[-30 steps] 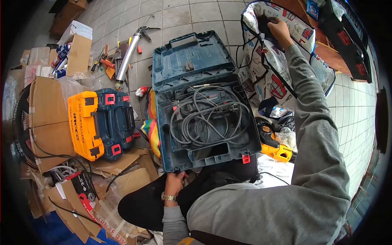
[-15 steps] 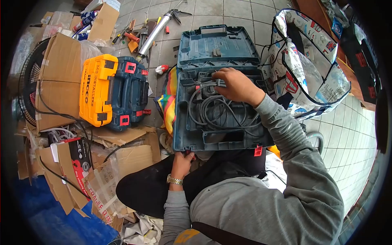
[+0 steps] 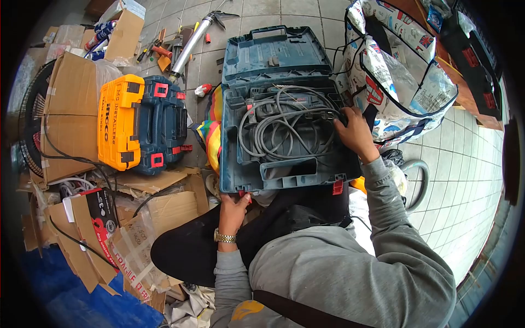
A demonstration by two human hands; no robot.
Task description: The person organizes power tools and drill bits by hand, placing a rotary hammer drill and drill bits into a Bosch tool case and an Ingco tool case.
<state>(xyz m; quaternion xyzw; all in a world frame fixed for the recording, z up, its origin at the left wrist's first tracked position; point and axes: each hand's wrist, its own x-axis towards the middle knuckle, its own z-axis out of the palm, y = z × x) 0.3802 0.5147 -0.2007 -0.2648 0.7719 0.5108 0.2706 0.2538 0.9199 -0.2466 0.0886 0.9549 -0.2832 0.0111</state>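
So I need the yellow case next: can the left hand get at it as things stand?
Probably: the yellow case lies uncovered left of the open blue case, whose corner the left hand holds.

The left hand sits near, close to the lap, fingers curled tight, wrist bent. The right arm stretches farther out, elbow bent, the right hand palm down with fingers clenched.

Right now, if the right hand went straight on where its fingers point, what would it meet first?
Probably the coiled grey cable in the open blue case; the right hand seems to touch it.
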